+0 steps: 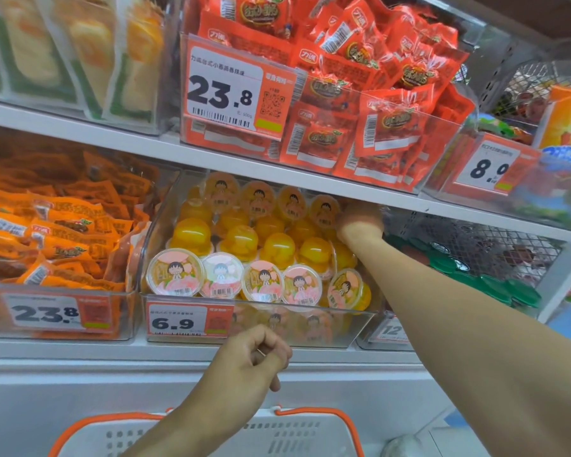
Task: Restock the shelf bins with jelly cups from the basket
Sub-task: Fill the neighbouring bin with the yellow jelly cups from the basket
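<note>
The clear shelf bin (350, 328) with a 6.9 price tag holds several yellow jelly cups (264, 285) in rows; the front ones stand on edge with their cartoon lids facing me. My right hand (360, 222) reaches deep into the bin's back right corner, beside the rear row of cups (324, 209). Its fingers are hidden under the shelf edge, so I cannot tell whether it holds a cup. My left hand (257, 357) hovers in front of the bin, curled into a fist with nothing visible in it. The white basket (310, 412) with orange handles sits below; its contents are out of view.
A bin of orange snack packets (56, 239) stands to the left. A wire basket with green-lidded items (482, 278) stands to the right. The shelf above (244, 163) carries red snack packs (360, 94) and hangs low over the jelly bin's back.
</note>
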Available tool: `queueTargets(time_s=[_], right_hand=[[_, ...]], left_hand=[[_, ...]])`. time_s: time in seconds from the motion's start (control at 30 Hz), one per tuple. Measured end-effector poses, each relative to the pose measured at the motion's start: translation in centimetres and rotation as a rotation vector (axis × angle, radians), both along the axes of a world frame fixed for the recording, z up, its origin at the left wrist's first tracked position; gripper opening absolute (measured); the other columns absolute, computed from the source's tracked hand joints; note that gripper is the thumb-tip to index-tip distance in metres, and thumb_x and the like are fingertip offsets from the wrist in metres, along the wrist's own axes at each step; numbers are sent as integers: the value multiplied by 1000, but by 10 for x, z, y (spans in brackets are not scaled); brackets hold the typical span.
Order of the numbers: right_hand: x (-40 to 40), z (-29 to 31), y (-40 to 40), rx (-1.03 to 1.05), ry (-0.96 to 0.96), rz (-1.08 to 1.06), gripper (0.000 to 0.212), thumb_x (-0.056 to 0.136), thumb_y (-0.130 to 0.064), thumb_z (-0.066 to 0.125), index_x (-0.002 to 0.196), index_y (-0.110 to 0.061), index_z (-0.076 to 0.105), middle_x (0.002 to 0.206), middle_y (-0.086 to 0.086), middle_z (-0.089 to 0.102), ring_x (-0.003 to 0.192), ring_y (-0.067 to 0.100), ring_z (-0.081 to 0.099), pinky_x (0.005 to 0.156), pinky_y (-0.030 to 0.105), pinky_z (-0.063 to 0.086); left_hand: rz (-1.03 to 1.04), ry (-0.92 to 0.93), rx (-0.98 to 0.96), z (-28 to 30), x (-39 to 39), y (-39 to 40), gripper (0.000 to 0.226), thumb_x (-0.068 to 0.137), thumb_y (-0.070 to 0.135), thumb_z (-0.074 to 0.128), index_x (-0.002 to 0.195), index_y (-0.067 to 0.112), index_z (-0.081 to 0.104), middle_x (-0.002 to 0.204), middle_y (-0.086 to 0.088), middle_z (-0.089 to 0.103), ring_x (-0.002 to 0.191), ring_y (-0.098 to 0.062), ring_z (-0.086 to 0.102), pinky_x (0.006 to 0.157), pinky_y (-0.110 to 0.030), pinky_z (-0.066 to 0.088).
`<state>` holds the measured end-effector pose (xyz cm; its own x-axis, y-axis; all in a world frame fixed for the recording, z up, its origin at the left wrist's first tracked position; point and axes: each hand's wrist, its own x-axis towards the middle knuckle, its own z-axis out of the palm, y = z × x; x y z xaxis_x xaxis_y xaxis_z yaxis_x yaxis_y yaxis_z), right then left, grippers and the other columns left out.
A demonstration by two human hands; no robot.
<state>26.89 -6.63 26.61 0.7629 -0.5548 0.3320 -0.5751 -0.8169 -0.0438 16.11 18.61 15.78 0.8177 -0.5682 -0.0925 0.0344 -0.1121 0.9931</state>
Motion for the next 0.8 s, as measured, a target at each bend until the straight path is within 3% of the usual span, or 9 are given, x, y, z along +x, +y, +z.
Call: queueTargets(time_s=[0.2,0.3,0.37,0.43,0.53,0.8], right_hand=[[-8,-4,9,-48,-29,49,24,95,-4,48,118,-7,57,120,15,59,109,32,59,78,34,50],[-11,-13,26,35,-161,244,27,92,-9,51,116,-13,63,114,12,64,101,32,61,75,34,52],[-14,-20,41,94,-186,439,36,91,-21,46,122,-22,65,123,7,65,110,32,58,90,40,52],[-18,-22,54,51,-89,521,46,91,-34,37,130,-30,60,141,0,55,128,32,45,107,46,40],[-21,-25,65,-37,5,478,43,97,-38,37,136,-32,55,151,-2,42,135,36,32,113,52,25],[-22,-33,74,-36,69,432,50,101,-54,26,140,-35,50,150,4,40,135,45,26,112,63,18]], left_hand=[[-8,0,8,-2,0,1,25,96,24,60,75,35,67,81,-11,70,71,-23,63,60,-37,47],[-2,-2,13,-1,1,2,25,96,22,61,75,34,68,82,-13,70,69,-20,64,61,-37,47],[-4,-8,17,0,0,3,27,96,20,61,74,34,67,82,-14,70,67,-14,65,64,-35,47],[-8,-9,27,-1,0,3,26,96,22,61,73,34,67,79,-13,70,66,-12,64,64,-35,47],[-15,-7,41,-3,1,4,25,96,26,61,74,36,67,74,-10,70,62,-15,60,61,-36,48],[-38,-24,96,-4,0,10,25,96,28,61,73,35,67,74,-11,70,55,-13,54,57,-34,46]])
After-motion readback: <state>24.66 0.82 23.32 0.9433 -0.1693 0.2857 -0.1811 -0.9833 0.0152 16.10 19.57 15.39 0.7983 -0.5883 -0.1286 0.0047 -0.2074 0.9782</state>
